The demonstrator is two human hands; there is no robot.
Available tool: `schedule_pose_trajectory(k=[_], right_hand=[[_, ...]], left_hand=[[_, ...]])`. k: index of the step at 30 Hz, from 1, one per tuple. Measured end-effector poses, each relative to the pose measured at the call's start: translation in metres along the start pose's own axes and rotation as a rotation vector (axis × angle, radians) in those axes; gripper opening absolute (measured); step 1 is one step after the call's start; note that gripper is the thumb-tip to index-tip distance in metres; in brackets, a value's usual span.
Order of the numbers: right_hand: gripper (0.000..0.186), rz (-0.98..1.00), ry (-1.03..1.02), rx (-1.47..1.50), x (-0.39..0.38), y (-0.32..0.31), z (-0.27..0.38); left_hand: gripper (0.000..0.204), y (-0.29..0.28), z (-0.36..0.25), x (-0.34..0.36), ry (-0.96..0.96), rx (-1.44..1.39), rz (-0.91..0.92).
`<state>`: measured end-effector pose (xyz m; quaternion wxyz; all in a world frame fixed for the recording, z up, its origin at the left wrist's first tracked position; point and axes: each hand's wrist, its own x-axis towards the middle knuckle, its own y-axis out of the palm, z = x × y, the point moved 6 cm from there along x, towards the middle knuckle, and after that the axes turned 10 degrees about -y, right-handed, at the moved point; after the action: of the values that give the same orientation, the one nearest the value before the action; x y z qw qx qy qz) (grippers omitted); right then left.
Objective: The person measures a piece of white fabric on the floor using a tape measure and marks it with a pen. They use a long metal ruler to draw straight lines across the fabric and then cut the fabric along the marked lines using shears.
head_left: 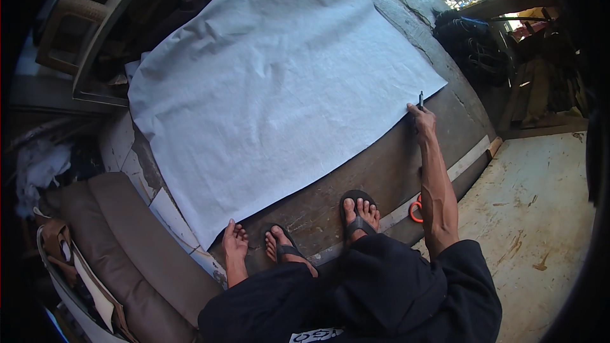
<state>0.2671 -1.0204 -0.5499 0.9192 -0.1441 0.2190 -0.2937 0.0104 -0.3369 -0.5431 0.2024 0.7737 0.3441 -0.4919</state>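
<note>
A large pale grey-white sheet of material [273, 82] lies spread over the dark floor, lightly wrinkled, its near edge running from lower left to upper right. My right hand [424, 121] is at that edge near the right corner, closed round a slim dark pen [421, 98] that points away from me. One fingertip of it reaches the sheet's edge. At the near left corner is my left hand [236, 241], palm partly up, its fingers loosely apart and a fingertip at the sheet's edge. An orange ring handle [415, 210], probably of scissors, shows beside my right forearm, partly hidden.
My sandalled feet [359, 216] stand on the dark floor [318, 206] just short of the sheet. A brown padded seat [149, 248] is at the left, a stained pale board [527, 228] at the right. Beyond lie a dark tangled bundle [473, 44] and a framed piece [101, 82].
</note>
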Motion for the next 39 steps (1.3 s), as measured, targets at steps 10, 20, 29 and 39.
schedule_pose_trajectory(k=[10,20,29,39], right_hand=[[0.042,0.0,-0.029,-0.092,-0.014,0.014,-0.004],[0.032,-0.028,-0.052,-0.027,-0.004,0.006,-0.012],[0.029,-0.074,-0.055,-0.032,-0.001,0.005,-0.019],[0.028,-0.095,-0.038,-0.026,-0.004,0.0,-0.02]], left_hand=[[0.023,-0.026,0.013,0.006,0.009,0.14,-0.023],[0.024,-0.019,0.019,0.013,-0.003,0.218,-0.058],[0.024,-0.017,0.02,0.015,0.019,0.214,-0.078],[0.023,-0.017,0.025,0.016,0.023,0.204,-0.061]])
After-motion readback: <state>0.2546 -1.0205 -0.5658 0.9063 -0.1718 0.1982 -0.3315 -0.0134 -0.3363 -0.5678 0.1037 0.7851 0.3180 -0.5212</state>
